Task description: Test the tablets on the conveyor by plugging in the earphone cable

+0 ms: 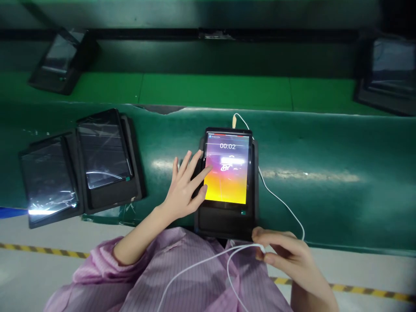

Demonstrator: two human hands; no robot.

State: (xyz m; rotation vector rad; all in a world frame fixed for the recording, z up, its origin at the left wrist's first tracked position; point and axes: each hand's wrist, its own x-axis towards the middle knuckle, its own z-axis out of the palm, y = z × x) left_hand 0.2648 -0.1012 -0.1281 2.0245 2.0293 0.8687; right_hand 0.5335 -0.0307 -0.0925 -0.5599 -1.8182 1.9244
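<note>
A tablet (226,173) with a lit purple-to-yellow screen reading 00:02 lies in a black tray (224,223) in front of me. My left hand (185,186) is open with its fingers spread, the index finger at the left part of the screen. A cream-coloured plug (234,121) sits at the tablet's top edge. From it a white cable (279,197) runs down the tablet's right side. My right hand (289,251) is pinched on this cable at the tray's lower right corner, where two thin white strands leave the fingers towards my lap.
Two dark-screened tablets in black trays, one (102,151) and another (48,177), overlap the left of the green bench (325,147). Beyond a raised edge, one more tablet (61,56) rests at far left and another (390,73) at far right on a green strip (214,91).
</note>
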